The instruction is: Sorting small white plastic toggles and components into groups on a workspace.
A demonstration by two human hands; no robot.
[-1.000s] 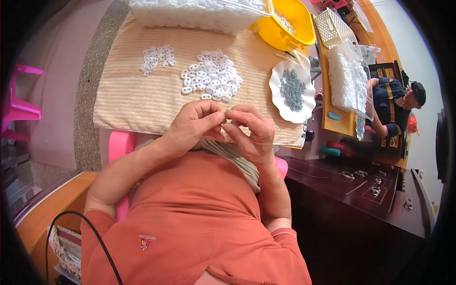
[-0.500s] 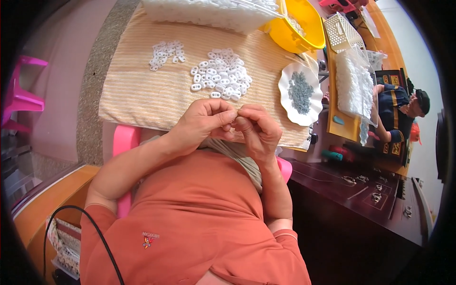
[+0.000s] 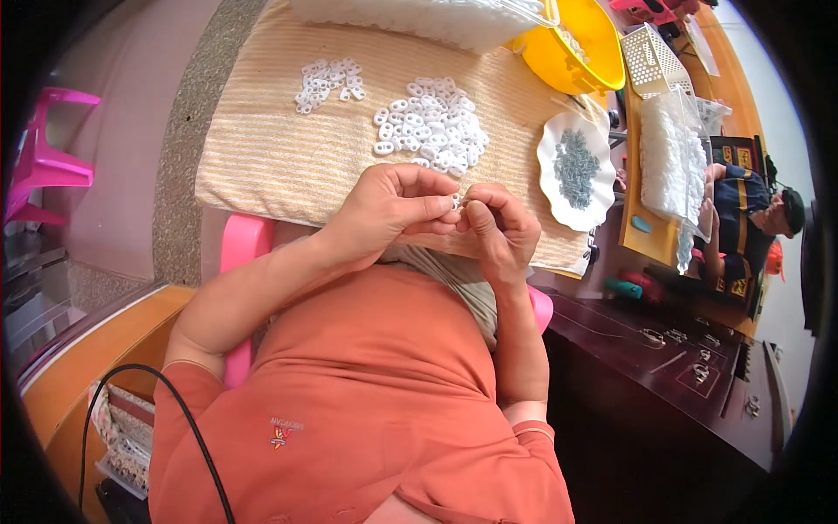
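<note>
Between the thumb and fingers of my left hand [image 3: 393,210] is a small white two-hole plastic piece [image 3: 455,202], held just past the towel's near edge. My right hand [image 3: 504,234] pinches right beside it, its fingertips pressed together; whatever is in them is too small to make out. Beyond my hands a pile of white two-hole plastic pieces [image 3: 432,127] lies on the striped towel [image 3: 271,140]. A smaller group of white pieces [image 3: 327,83] lies farther left. To the right, a white wavy-rimmed dish [image 3: 548,157] holds many tiny grey parts [image 3: 576,170].
A clear bin [image 3: 419,22] of white pieces stands at the far edge, with a yellow basin [image 3: 559,65] beside it. On the right, another table carries a perforated basket [image 3: 653,65] and a clear bag [image 3: 668,157]; a person [image 3: 742,210] sits there. A pink stool [image 3: 52,157] stands left.
My fingertips have drawn slightly apart, and the white piece in my left hand now shows. The whole scene has shifted a little to the right in view.
</note>
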